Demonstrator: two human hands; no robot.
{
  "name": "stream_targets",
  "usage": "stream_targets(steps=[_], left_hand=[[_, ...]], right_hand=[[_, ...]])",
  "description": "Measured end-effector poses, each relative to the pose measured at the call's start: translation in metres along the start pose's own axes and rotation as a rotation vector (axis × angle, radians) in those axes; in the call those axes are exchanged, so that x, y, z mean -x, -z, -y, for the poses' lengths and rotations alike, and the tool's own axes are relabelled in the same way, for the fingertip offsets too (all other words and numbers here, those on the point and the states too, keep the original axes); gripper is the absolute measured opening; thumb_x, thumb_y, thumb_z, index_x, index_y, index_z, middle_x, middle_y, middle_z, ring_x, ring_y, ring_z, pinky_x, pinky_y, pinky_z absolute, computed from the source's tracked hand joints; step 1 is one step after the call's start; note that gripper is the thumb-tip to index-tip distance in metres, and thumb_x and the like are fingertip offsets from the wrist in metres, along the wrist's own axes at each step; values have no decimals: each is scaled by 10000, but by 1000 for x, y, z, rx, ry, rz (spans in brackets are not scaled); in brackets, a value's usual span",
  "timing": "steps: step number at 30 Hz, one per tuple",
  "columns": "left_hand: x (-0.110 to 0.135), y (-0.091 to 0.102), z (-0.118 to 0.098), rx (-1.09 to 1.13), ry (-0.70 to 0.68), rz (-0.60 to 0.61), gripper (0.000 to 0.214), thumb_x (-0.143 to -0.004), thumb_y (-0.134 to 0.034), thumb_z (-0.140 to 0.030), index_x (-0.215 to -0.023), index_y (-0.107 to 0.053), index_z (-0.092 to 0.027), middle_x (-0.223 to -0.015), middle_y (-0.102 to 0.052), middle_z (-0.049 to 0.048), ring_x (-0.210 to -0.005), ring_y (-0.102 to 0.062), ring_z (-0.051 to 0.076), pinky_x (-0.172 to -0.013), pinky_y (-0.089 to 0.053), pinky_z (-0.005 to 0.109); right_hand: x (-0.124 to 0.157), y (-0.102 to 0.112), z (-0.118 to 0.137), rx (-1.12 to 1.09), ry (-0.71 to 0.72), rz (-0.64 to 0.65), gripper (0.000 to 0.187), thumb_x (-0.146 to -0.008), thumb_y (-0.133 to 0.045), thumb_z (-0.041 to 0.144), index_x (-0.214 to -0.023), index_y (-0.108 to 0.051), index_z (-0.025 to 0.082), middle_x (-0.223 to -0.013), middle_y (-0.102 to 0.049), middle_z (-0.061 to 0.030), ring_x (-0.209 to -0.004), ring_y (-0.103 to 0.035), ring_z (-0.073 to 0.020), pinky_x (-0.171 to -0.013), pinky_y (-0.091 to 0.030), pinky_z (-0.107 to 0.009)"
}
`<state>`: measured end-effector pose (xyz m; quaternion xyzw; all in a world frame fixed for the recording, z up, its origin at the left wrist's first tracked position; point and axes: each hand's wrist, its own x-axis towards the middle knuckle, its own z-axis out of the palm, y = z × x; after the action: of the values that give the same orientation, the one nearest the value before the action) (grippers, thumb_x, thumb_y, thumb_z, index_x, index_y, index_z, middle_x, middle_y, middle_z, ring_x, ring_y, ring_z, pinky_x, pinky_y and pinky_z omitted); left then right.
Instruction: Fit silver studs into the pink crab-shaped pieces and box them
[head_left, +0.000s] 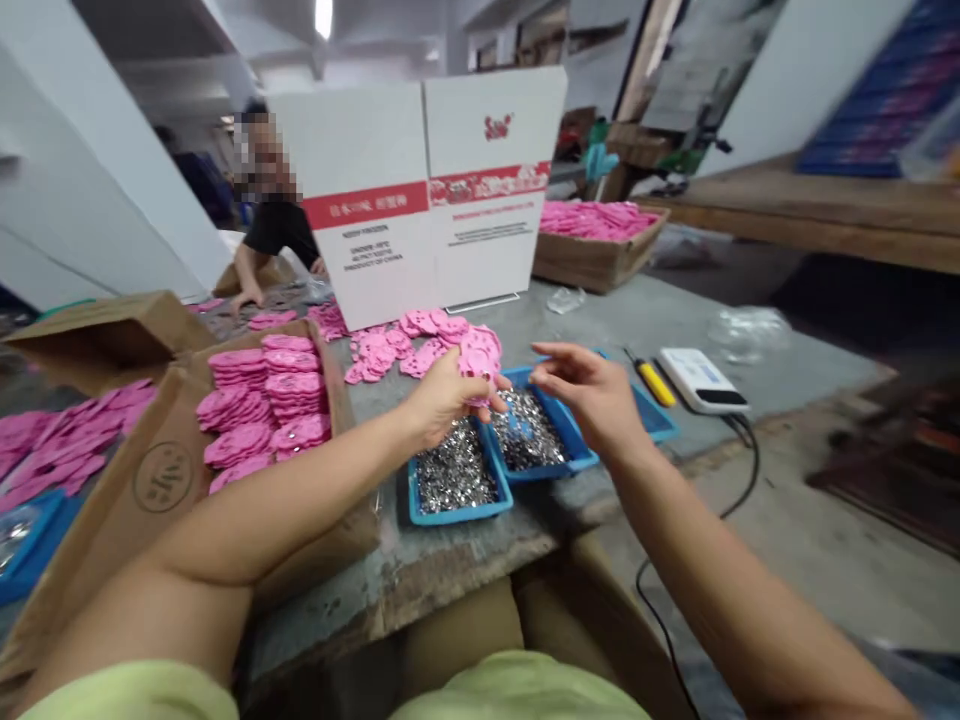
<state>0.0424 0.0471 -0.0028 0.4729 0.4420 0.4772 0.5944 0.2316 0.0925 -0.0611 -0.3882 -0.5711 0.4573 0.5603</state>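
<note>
My left hand [444,400] is closed on a flat pink piece [480,352] with a scalloped edge, held up over the blue trays. Beneath it lies a blue tray [460,519] filled with small shiny metal parts [454,470]. To its right, a second blue tray [587,452] holds similar metal parts and some small blue bits. My right hand [596,398] hovers above that tray's right side, its thumb and forefinger apart and slightly bent. Nothing shows between those fingers. More pink pieces [379,350] lie loosely on the table beyond my left hand.
An open cardboard box [169,480] with stacked pink pieces stands at left. A white printed carton panel [375,215] stands upright ahead. Another pink-filled box [592,262] is behind it. A yellow-handled tool [655,383] and white scale [701,380] sit at right. A person's arm [247,275] reaches in far left.
</note>
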Motion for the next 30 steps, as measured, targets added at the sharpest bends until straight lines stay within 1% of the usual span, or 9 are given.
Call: stream_targets(steps=[3, 7, 11, 16, 19, 21, 23, 26, 30], left_hand=[[-3, 0, -1, -15, -38, -15, 426, -685, -751, -39, -1019, -512, -151, -883, -691, 64, -611, -686, 140, -473, -460, 235], [-4, 0, -1, -60, -94, -77, 483, -663, -800, -52, -1031, -507, -159, -840, -670, 27, -601, -685, 144, -442, -458, 221], [-8, 1, 0, -110, -128, -137, 459, -688, -804, -72, -1037, -519, -164, -793, -667, 20, -558, -663, 139, -396, -424, 215], [-9, 2, -2, -153, -156, -163, 458, -685, -808, -70, -1055, -556, -166, -729, -654, 10, -507, -629, 126, -362, -368, 203], [-8, 0, -4, -153, -186, -195, 471, -660, -803, -55, -1050, -566, -171, -711, -649, -8, -476, -604, 111, -354, -355, 200], [-8, -1, -5, -144, -204, -222, 458, -653, -791, -51, -1032, -565, -173, -716, -656, -14, -460, -593, 102, -352, -350, 200], [-8, -2, -6, -143, -211, -237, 446, -654, -792, -60, -1019, -561, -174, -696, -647, -26, -446, -582, 98, -352, -345, 201], [-8, -1, -6, -147, -208, -235, 450, -652, -804, -69, -1013, -557, -178, -665, -625, -39, -442, -575, 98, -360, -338, 202], [-8, 1, -3, -101, -207, -181, 477, -651, -827, -78, -1027, -554, -182, -705, -646, -21, -486, -605, 109, -393, -355, 210]], right_hand=[[-4, -21, 8, -119, 30, 87, 522, -666, -883, 469, -1073, -706, 193, -767, -694, 17, -736, -642, -145, -764, -533, -322], [-5, -31, 11, -98, 69, 76, 443, -711, -840, 447, -1039, -679, 196, -731, -672, 29, -700, -621, -135, -710, -525, -313], [-4, -34, 16, -46, 86, 74, 327, -735, -791, 334, -1006, -684, 188, -726, -677, 21, -671, -600, -125, -672, -495, -315], [-4, -38, 25, 3, 64, 115, 260, -758, -744, 250, -1003, -693, 180, -711, -654, 28, -657, -583, -119, -657, -472, -323], [-2, -40, 26, 7, 72, 121, 234, -772, -745, 264, -983, -690, 177, -753, -659, 14, -682, -578, -122, -678, -471, -329], [-1, -41, 23, 26, 86, 103, 217, -777, -761, 306, -938, -682, 183, -788, -661, 5, -676, -546, -117, -669, -450, -327], [0, -41, 20, 47, 83, 85, 216, -786, -769, 356, -886, -668, 193, -777, -641, 8, -657, -504, -113, -647, -418, -321], [-1, -42, 17, 57, 98, 90, 201, -793, -758, 369, -790, -643, 203, -748, -613, 7, -667, -498, -127, -662, -418, -333], [-6, -40, 19, 57, 166, 78, 163, -772, -736, 284, -679, -620, 216, -775, -627, -10, -740, -542, -155, -746, -468, -372]])
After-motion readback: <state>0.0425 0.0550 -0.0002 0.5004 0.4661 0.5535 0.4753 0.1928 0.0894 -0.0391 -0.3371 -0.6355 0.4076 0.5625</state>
